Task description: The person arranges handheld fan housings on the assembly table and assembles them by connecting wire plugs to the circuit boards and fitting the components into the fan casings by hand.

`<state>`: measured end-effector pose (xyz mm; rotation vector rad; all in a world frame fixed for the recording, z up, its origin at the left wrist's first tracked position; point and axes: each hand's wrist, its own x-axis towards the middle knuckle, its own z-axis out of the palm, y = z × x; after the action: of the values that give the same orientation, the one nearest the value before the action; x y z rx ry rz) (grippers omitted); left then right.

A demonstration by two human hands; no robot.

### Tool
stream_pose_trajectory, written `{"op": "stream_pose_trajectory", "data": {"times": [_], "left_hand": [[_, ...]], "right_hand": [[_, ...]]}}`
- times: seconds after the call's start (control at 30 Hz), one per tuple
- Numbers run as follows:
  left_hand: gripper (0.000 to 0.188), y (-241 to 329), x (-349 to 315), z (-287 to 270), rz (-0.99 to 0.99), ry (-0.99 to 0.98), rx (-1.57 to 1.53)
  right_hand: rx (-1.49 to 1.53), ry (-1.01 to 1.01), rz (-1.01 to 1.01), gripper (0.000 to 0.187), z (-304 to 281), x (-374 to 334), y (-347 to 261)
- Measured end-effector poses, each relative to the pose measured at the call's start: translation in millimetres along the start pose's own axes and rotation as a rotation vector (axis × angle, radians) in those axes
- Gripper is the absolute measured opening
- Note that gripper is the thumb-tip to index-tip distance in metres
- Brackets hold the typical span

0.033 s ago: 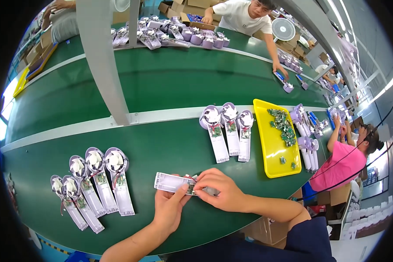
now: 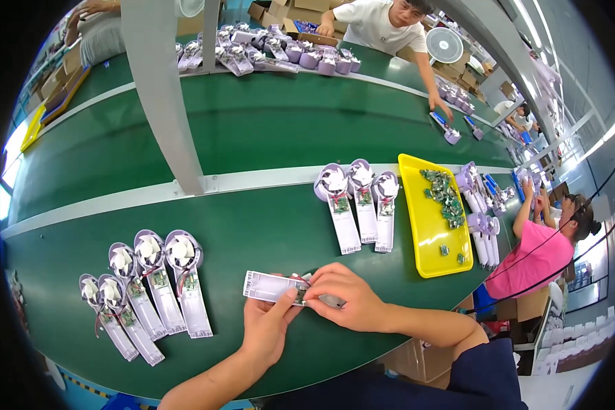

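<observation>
A white hand-fan shell (image 2: pixel 266 286) lies flat on the green belt (image 2: pixel 253 232) just in front of me, with a small green circuit board at its right end. My left hand (image 2: pixel 266 331) comes up from below and pinches the shell at the board with thumb and fingers. My right hand (image 2: pixel 345 297) reaches in from the right and grips the same end, covering the fan head. The two hands touch each other over the part.
Several finished fan halves (image 2: pixel 147 290) lie to the left, and three more (image 2: pixel 359 205) at the upper right. A yellow tray (image 2: pixel 417 225) holds small circuit boards. A grey post (image 2: pixel 160 96) stands mid-belt. One person in pink (image 2: pixel 540 249) sits at the right; another in white (image 2: pixel 379 24) works across.
</observation>
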<state>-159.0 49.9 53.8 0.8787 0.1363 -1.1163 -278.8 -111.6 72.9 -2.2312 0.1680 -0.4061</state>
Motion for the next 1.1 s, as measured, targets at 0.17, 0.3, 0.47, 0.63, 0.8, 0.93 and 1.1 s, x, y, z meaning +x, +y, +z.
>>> {"op": "stream_pose_trajectory", "data": {"times": [0.17, 0.3, 0.47, 0.63, 0.8, 0.93, 1.1], "left_hand": [[0.035, -8, 4, -8, 0.023, 0.161, 0.011], [0.030, -6, -2, 6, 0.059, 0.142, 0.024], [0.027, -2, 2, 2, 0.052, 0.090, -0.014], [0.031, -6, 3, -1, 0.064, 0.082, -0.082], [0.046, -4, -4, 4, 0.083, 0.062, 0.020], [0.043, -4, -3, 3, 0.078, 0.056, 0.087], [0.045, -4, 2, -6, -0.017, -0.005, 0.166]], "right_hand": [[-0.075, -0.020, -0.191, 0.017, 13, 8, 7], [-0.118, 0.065, -0.173, 0.015, -5, 9, -3], [-0.136, 0.043, 0.013, 0.016, -7, 13, -10], [-0.295, -0.068, -0.055, 0.013, -13, 32, -25], [-0.550, -0.218, -0.091, 0.012, -23, 37, -34], [-0.609, -0.329, -0.110, 0.009, -28, 43, -39], [-0.654, -0.394, -0.107, 0.009, -28, 48, -42]]}}
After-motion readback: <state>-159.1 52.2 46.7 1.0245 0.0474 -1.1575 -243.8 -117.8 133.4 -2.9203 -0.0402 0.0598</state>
